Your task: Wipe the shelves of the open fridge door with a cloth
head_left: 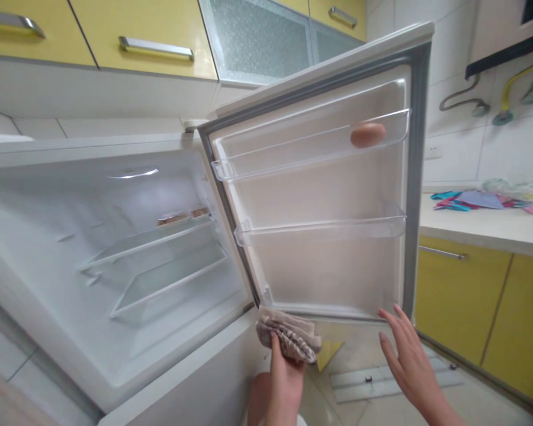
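A crumpled cloth (pixel 288 340) is clasped in the left hand (pixel 281 378) at the bottom edge of the open fridge door (pixel 320 272). The right hand (pixel 404 355) is held open, fingertips at the door's lower corner. Items on the worktop (pixel 479 225) are blurred; no writing is legible.

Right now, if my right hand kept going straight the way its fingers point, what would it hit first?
Most likely the bottom edge of the open fridge door. The right hand is open, fingers aimed up and slightly left, their tips at that edge. Depth is unclear, so contact can't be told.
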`<act>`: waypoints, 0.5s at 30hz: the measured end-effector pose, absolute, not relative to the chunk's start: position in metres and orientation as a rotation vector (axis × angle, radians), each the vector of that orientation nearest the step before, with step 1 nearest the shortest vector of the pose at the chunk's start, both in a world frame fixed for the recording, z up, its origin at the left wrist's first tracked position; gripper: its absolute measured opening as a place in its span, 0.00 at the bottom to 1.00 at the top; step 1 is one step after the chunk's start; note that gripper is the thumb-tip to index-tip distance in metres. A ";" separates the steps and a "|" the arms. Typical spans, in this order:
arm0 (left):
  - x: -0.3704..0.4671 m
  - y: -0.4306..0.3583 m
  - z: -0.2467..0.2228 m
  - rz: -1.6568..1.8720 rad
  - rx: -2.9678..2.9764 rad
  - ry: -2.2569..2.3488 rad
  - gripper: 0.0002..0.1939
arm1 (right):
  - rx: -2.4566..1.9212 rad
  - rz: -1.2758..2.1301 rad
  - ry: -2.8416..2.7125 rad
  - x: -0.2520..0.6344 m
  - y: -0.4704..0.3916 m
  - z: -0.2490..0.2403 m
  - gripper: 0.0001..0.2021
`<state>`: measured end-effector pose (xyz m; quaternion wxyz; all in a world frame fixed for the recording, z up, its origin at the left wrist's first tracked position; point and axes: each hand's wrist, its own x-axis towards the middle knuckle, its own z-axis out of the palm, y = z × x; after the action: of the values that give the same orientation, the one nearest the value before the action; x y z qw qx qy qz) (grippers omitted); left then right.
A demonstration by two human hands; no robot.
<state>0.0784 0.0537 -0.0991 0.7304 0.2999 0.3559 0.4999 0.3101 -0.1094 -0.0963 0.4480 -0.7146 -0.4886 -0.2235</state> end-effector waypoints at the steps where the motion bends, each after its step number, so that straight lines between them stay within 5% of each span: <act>1: 0.084 0.044 -0.100 1.062 0.590 0.739 0.25 | -1.765 -0.545 -1.221 0.311 -0.111 -0.097 0.23; 8: 0.147 -0.022 -0.118 0.676 0.308 0.519 0.28 | -1.754 -0.468 -1.289 0.309 -0.121 -0.100 0.23; 15: 0.162 -0.015 -0.119 0.822 0.258 0.521 0.26 | -1.780 -0.453 -1.277 0.304 -0.124 -0.096 0.23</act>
<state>0.1623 -0.0145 -0.1191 0.8760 0.1234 0.2498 0.3937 0.3045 -0.1238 -0.0964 0.4372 -0.7157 -0.5133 -0.1821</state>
